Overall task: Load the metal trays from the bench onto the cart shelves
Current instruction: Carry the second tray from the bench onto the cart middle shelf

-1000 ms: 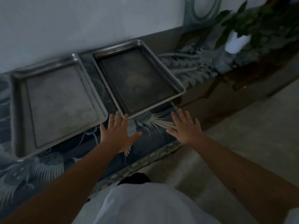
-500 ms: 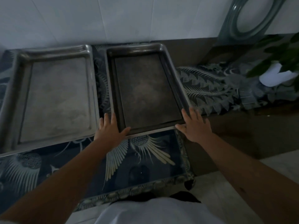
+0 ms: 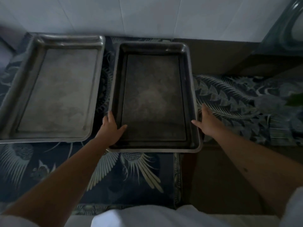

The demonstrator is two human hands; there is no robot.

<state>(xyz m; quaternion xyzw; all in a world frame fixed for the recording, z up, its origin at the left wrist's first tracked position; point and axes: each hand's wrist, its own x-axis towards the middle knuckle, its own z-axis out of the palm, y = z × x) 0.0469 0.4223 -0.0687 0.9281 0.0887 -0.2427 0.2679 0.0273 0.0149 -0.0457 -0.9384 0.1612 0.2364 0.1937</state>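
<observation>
2 metal trays on the worktop [image 3: 114, 182], side by side, apart, w/ a strip of patterned cloth [image 3: 105, 82] showing between them. Lighter tray [image 3: 55, 89] sits at 10 o'clock; darker tray [image 3: 154, 99] at 12 o'clock, centre of view.

2 hands, both on the darker tray. Left hand [image 3: 111, 128] at its left long edge near the front corner: thumb hooked over the rim onto the inside wall, fingers along the outside — gripping the rim. Right hand [image 3: 207, 122] at the right long edge: thumb points in over the rim, fingers run alongside/under the outer edge; looks like a grip, though finger ends are hidden. Tray appears flat on the cloth; can't tell if it's lifted.

Around: white tiled wall [image 3: 147, 13] at 12, just behind both trays. Grey-green round-framed object [image 3: 285, 30] at 2 o'clock, partly cut off. Green leaf tip [image 3: 295, 99] at 3 o'clock edge. Cloth w/ feather/wing print covers the worktop, running on to 3 o'clock. Bare forearms, white garment [image 3: 147, 217] at 6 o'clock.
</observation>
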